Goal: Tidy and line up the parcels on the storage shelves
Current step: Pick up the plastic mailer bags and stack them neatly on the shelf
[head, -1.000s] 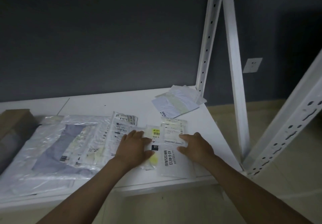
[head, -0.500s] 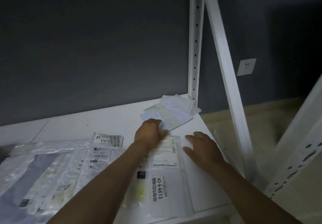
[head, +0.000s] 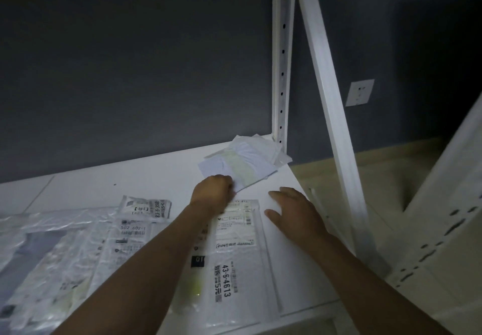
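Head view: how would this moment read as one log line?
left hand: grips near corner of white parcel | right hand: open, beside labelled parcel | shelf: parcels not yet lined up

A parcel storeroom, I'd say, though the light's poor: a white metal shelf [head: 156, 178] on a punched upright [head: 282, 47] with a slanted brace [head: 323, 86]. Flat plastic mailers [head: 234, 269] with barcode labels and big printed codes are spread along it. There's a small pile of mailers [head: 247, 162] in the back corner. Behind it all sit a bare dark grey wall [head: 130, 60], one socket [head: 360, 92] and a pale floor [head: 378, 173].
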`<state>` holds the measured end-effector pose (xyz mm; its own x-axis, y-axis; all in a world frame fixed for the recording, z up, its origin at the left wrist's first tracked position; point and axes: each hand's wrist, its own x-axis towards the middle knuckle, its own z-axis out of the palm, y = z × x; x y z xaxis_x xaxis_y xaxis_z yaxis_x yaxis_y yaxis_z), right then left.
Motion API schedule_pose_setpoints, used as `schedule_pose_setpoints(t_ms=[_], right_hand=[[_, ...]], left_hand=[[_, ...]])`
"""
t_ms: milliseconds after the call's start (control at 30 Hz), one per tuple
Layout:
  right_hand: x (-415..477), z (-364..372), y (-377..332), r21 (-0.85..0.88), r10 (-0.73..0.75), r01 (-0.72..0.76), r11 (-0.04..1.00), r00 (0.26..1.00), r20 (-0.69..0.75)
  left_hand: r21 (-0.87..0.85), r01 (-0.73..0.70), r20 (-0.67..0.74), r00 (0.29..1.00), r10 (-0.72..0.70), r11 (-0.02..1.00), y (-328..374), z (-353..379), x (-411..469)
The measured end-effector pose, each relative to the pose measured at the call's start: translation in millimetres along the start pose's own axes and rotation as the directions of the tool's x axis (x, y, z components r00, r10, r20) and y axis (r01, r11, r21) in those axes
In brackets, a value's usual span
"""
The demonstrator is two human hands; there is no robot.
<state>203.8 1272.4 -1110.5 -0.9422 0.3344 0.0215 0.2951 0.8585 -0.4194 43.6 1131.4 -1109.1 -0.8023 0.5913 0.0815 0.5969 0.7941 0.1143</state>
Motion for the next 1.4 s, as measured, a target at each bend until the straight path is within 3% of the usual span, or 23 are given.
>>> schedule_pose_setpoints(t_ms=[167, 300, 467, 633, 700, 767, 900, 967, 1033, 1133, 1267, 1333, 1400], right_hand=[[-9, -6, -6, -0.022, -0.029, 0.03, 0.999, 0.998, 0.047], [-10, -16, -11, -0.069, -0.079, 0.077, 0.995, 0.996, -0.028], [-5, -20, -24, -0.094, -0.196, 0.177, 0.98, 0.944, -0.265], [1, -27, -33, 0.056, -0.241, 0.303, 0.951, 0.845, -0.478], [-3, -39, -41, 0.255, -0.15, 0.322, 0.912, 0.84, -0.522], [-7, -54, -53, 0.488, -0.027, 0.3, 0.82, 0.871, -0.491], [-18, -77, -75, 0.853, 0.176, 0.164, 0.496, 0.943, -0.284], [-22, -80, -79, 0.894, 0.192, 0.073, 0.441, 0.966, -0.174], [-27, -80, -81, 0.885, 0.189, 0.02, 0.465, 0.974, -0.121], [-34, -76, -79, 0.885, 0.219, -0.044, 0.464, 0.974, -0.066], [-47, -61, -69, 0.939, 0.163, -0.208, 0.275, 0.972, 0.168], [-56, -53, -71, 0.924, 0.054, -0.342, 0.169, 0.94, 0.337], [-62, -47, -75, 0.921, -0.036, -0.382, 0.083, 0.922, 0.385]], left_hand=[[0.106, 0.014, 0.013, 1.0, -0.016, 0.994, -11, 2, -4], [0.036, -0.029, -0.191, 0.981, 0.035, 0.999, -15, -10, -14], [-0.23, -0.266, -0.61, 0.789, 0.074, 0.936, -18, -38, -40], [-0.359, -0.394, -0.698, 0.715, 0.037, 0.846, -10, -72, -76], [-0.515, -0.348, -0.647, 0.757, -0.089, 0.783, -5, -86, -91], [-0.696, -0.294, -0.547, 0.808, -0.219, 0.655, -1, -99, -103], [-0.934, -0.131, -0.243, 0.916, -0.32, 0.332, 6, -115, -120], [-0.941, -0.042, -0.151, 0.94, -0.305, 0.336, 9, -118, -130], [-0.926, 0.02, -0.106, 0.945, -0.31, 0.377, 10, -116, -137], [-0.94, 0.086, -0.058, 0.914, -0.402, 0.331, 8, -111, -145], [-0.984, 0.095, -0.006, 0.829, -0.559, 0.151, 8, -106, -151], [-0.995, 0.089, 0.049, 0.842, -0.537, 0.048, 15, -102, -157], [-0.995, 0.102, 0.086, 0.883, -0.461, 0.011, 23, -94, -162]])
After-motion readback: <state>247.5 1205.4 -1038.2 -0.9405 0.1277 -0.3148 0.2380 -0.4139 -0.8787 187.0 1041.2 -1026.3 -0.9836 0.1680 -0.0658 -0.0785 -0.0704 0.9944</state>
